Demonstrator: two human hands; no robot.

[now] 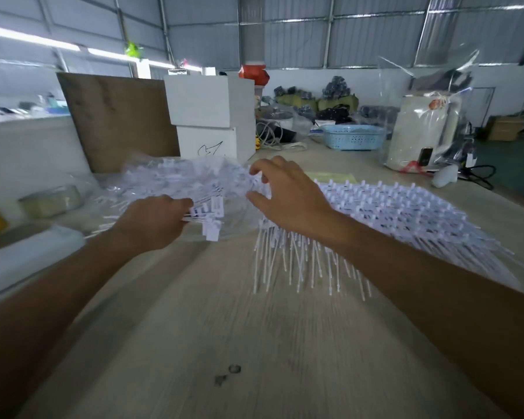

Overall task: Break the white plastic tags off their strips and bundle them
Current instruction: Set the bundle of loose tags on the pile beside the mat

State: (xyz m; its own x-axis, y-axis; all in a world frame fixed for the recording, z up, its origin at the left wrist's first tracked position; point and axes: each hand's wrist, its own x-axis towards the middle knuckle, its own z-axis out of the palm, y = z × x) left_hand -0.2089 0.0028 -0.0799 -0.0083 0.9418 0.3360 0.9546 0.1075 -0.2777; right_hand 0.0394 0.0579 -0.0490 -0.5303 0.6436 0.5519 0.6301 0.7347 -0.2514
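Our left hand [156, 220] grips a small bundle of loose white plastic tags [208, 219], fingers curled round their thin stems so that the flat rectangular heads fan out just past the knuckles, toward the right. Our right hand [288, 196] hovers with fingers spread and lightly bent, holding nothing; its fingertips [256, 170] reach forward and left, close to or touching the far heap of white tags under clear plastic film [176, 176], though motion blur keeps us from telling which. Directly beneath and to the right of that open palm lies the broad stack of white tag strips still joined in rows [406, 213], their long stems running toward us and fanning over the pale wood-grain tabletop [254, 343]. The strips sit nearer the right hand than the left, so we judge that the right is placed to take the next row while the left keeps the gathered bundle; the long axis of the stems lies roughly along the right forearm, which suggests a grip across the heads and a snap sideways. Beyond the fingers stand two stacked white boxes [212, 116] and a brown board [118, 119] leaning behind the heap. Farther right sit a light blue perforated basket [353, 137] and a bagged white appliance [421, 128].
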